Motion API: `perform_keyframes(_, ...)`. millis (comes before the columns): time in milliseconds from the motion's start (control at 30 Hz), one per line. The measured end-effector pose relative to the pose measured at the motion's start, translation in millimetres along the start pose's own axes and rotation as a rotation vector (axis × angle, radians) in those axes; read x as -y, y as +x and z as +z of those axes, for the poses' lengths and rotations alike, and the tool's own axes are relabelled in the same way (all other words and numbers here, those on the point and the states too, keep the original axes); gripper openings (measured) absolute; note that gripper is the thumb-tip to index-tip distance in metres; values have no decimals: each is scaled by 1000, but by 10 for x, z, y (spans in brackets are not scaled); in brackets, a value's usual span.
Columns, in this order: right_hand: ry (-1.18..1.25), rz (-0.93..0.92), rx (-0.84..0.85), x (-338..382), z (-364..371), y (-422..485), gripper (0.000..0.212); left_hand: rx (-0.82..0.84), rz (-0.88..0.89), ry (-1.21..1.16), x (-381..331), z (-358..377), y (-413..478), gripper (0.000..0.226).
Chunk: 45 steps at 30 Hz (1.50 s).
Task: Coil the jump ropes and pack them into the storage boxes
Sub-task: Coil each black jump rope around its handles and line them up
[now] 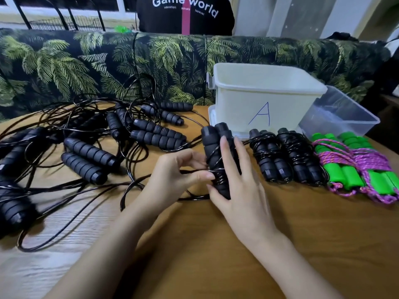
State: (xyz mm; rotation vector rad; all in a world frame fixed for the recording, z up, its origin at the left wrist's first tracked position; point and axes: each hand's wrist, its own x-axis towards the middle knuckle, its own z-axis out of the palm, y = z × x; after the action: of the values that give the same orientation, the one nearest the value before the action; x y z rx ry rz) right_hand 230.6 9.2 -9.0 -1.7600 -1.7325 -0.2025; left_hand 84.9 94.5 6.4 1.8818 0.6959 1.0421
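Mid-frame, the right hand [237,182] clasps 2 ribbed foam handles [212,143]; the left hand [170,171] pinches their thin glossy cord [218,179].

Right of the white box marked A [265,100], we see only part of the clear box [345,113], its near corner behind that box, and the green-handled rope bundles [377,182] run off the edge. Far left of it, black handles [13,210] blur and are cut off. In front of it, the right hand [241,190] covers much of the handle pair [212,145] it holds.
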Motion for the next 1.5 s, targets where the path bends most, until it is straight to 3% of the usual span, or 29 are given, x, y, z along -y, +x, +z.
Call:
perform_keyframes(267, 551, 145, -17, -21, -19, 18, 90, 32, 109, 129, 105, -79, 19, 22)
perform_keyframes(333, 694, 165, 4, 8, -28, 19, 87, 26, 82, 36, 131, -66, 37, 23)
perform_keyframes(467, 890, 179, 80, 71, -42, -7, 82, 40, -67, -240, 113, -43, 44, 59)
perform_keyframes(567, 951, 157, 98, 85, -48, -10, 79, 152, -159, -393, 96, -10, 29, 56)
perform_keyframes(633, 901, 129, 104, 77, -43, -5, 76, 157, -168, -444, 110, 26, 16, 50)
perform_keyframes(733, 631, 71, 17, 40, -4, 2, 76, 67, -216, -423, 123, 77, 8, 43)
perform_keyframes(867, 377, -7, -10, 18, 69, -7, 90, -94, -197, -314, 111, 128, 5, 46)
perform_keyframes(1133, 110, -131, -56, 33, 57, -2, 74, -217, -91, -152, 64, 81, -2, 39)
perform_keyframes(1267, 99, -145, -54, 25, 22, 9, 71, -168, -83, -131, 43, 66, 3, 39)
perform_keyframes(1500, 288, -73, -6, -61, 2, 13, 77, 9, -114, -284, 19, 46, -2, 44)
